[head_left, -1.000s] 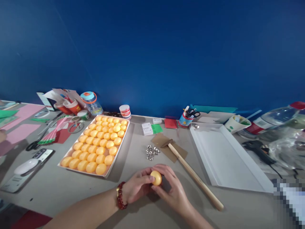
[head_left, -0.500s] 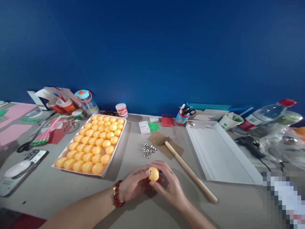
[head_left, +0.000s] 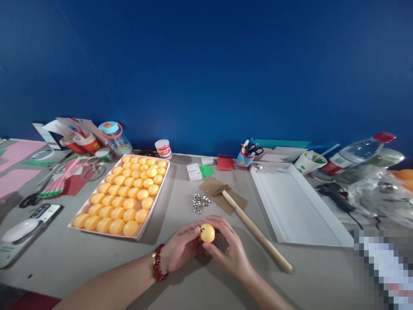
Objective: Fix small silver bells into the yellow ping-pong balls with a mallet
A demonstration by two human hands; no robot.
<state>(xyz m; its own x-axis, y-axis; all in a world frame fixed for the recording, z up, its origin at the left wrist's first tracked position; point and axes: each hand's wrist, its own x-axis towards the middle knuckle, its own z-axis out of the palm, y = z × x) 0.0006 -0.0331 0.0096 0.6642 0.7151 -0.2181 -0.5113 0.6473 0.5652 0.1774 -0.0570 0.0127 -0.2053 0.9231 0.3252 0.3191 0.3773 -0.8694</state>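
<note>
An orange table tennis ball [head_left: 208, 234] is held up in front of me between the fingers and thumb of my right hand [head_left: 230, 249]. On the ball's left side a small shiny metal piece [head_left: 203, 230] shows, by a dark spot. The closed fingers of my left hand [head_left: 183, 243], with a red bead bracelet at the wrist, pinch at that piece; the thumb tip touches it or nearly so. Beyond my hands lies a heap of small silver metal pieces [head_left: 200, 202]. A hammer [head_left: 258, 232] with a wooden handle rests to the right, its head on brown sandpaper-like sheet [head_left: 237, 202].
To the left a shallow box [head_left: 142, 232] holds rows of orange balls. A white tray [head_left: 300, 206] lies at right, beside a glue gun [head_left: 334, 196] and a bottle [head_left: 351, 155]. Small white boxes [head_left: 194, 172], a pen holder [head_left: 244, 159] and a round tub [head_left: 163, 149] stand along the blue wall.
A small shiny piece now shows at the dark spot on the ball, by my left thumb. Both hands stay nearly in place; the view has shifted slightly.
</note>
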